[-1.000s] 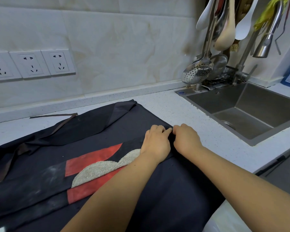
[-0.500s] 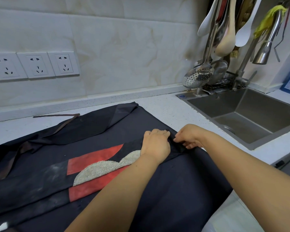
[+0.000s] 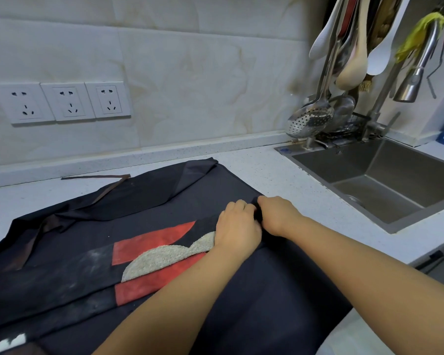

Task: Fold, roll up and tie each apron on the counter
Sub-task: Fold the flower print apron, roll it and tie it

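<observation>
A dark navy apron point(image 3: 149, 216) with a red patch and a beige towelling patch lies spread flat over the white counter point(image 3: 287, 180). Its brown ties point(image 3: 100, 179) trail off at the back left. My left hand point(image 3: 237, 228) and my right hand point(image 3: 277, 213) sit side by side at the apron's right edge. Both have their fingers curled into the dark fabric, pinching a fold there. My forearms hide the near right part of the apron.
A steel sink point(image 3: 384, 180) is sunk into the counter at the right. Ladles, spoons and a strainer point(image 3: 310, 119) hang above its back corner beside the tap point(image 3: 415, 80). Three wall sockets point(image 3: 62, 102) sit on the tiled wall at the left.
My right hand drew back toward the left one and now presses close beside it on the apron's edge. The left hand has stayed in place on the fabric.
</observation>
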Motion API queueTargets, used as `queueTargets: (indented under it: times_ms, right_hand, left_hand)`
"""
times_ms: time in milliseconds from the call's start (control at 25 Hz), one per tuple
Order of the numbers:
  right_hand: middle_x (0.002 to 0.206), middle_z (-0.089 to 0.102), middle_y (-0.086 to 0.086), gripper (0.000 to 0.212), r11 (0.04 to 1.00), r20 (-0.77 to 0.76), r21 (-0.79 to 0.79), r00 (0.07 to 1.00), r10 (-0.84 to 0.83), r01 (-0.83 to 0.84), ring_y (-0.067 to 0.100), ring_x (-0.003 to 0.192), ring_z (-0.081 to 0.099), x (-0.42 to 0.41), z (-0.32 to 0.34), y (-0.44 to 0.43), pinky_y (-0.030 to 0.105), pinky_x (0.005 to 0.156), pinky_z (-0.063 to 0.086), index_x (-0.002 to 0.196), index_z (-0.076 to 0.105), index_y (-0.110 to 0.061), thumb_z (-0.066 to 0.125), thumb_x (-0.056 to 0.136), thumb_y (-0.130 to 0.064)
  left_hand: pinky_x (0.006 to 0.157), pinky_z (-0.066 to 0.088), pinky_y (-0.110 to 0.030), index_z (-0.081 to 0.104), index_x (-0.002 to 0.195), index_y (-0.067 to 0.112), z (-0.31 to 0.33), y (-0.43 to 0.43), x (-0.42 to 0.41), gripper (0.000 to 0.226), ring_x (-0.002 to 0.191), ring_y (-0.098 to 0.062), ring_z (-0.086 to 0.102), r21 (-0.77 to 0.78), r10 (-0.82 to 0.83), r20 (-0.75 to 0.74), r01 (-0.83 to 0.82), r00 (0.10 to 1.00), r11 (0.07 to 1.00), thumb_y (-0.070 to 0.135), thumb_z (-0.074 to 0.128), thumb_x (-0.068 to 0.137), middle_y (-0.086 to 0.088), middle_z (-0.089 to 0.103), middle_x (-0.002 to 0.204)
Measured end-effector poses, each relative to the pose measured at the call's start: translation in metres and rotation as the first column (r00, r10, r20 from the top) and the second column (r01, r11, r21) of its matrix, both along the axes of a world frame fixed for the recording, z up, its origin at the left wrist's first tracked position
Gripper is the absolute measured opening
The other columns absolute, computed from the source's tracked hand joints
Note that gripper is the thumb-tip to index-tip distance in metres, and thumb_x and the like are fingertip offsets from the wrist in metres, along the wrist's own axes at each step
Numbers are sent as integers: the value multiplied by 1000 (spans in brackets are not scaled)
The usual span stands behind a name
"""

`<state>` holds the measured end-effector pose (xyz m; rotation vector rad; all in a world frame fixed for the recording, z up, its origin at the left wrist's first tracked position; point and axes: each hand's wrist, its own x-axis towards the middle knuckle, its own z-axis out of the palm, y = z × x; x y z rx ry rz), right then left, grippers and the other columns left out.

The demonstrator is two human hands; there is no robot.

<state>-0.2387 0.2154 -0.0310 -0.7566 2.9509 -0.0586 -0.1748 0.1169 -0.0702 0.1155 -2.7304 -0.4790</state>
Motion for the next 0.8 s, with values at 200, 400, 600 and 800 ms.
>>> queueTargets:
  times_ms: [200, 400, 600, 800]
  right_hand:
    - [89, 50, 6, 12, 993, -86, 114, 995, 49, -39, 22, 77, 46, 9, 3, -6, 29, 60, 34, 93, 39, -13, 49, 88, -7]
    - [92, 63, 11, 12, 997, 47, 4, 996, -78, 78, 23, 79, 53, 5, 16, -2, 30, 67, 45, 90, 55, -9, 48, 94, -17]
    - [86, 59, 7, 7, 837, 568, -237, 769, -293, 493, 16, 70, 53, -19, 20, 6, 25, 58, 51, 84, 62, -10, 66, 87, -6]
    - [97, 65, 13, 27, 943, 351, -123, 903, -250, 309, 25, 78, 58, -19, 15, -10, 30, 64, 50, 111, 64, -2, 64, 84, -6]
  left_hand:
    - [84, 35, -36, 67, 118, 28, -8, -17, 32, 36, 112, -20, 47, -271, -9, 48, 22, 999, 962, 48, 47, 94, 8, 58, 122]
    - [62, 44, -33, 77, 84, 33, -21, -15, 38, 13, 81, -18, 58, -231, -1, -139, -32, 990, 972, 43, 72, 76, 12, 69, 91]
    - [59, 43, -33, 77, 81, 35, -20, -16, 39, 11, 79, -18, 59, -210, -3, -157, -30, 988, 977, 43, 76, 73, 13, 71, 90]
    - [63, 41, -35, 77, 89, 34, -24, -17, 38, 14, 85, -19, 58, -205, -29, -155, -4, 987, 979, 42, 67, 82, 12, 71, 96]
